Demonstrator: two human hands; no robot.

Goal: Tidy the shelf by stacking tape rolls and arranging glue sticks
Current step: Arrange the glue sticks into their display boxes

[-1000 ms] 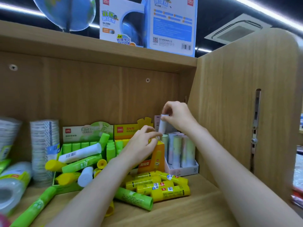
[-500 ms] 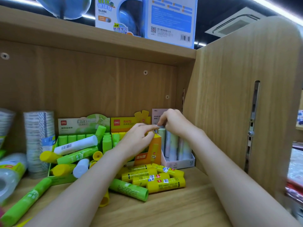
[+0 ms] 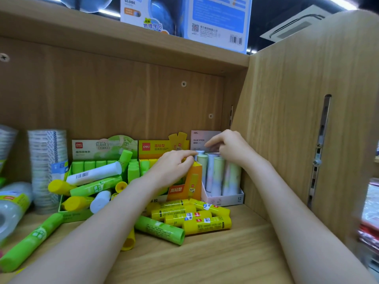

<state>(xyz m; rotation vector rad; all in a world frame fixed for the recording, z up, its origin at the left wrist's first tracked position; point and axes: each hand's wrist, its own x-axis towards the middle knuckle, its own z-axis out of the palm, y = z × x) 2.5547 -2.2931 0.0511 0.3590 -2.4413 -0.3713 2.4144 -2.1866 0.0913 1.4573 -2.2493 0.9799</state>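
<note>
Pastel glue sticks stand upright in a white display box at the shelf's back right. My right hand rests over their caps with the index finger stretched left, and I see nothing held in it. My left hand grips the top corner of the orange display box, its fingertips touching the leftmost pastel cap. Several yellow glue sticks and a green one lie loose in front. A tall stack of tape rolls stands at the left.
A green display box holds green sticks with white, yellow and green ones piled on top. Wrapped tape rolls and a green stick lie at the front left. The wooden side panel closes the right. A globe box sits on the shelf above.
My right hand lowered a pale glue stick into the white box and now rests over the caps without it. My left hand stayed at the orange box.
</note>
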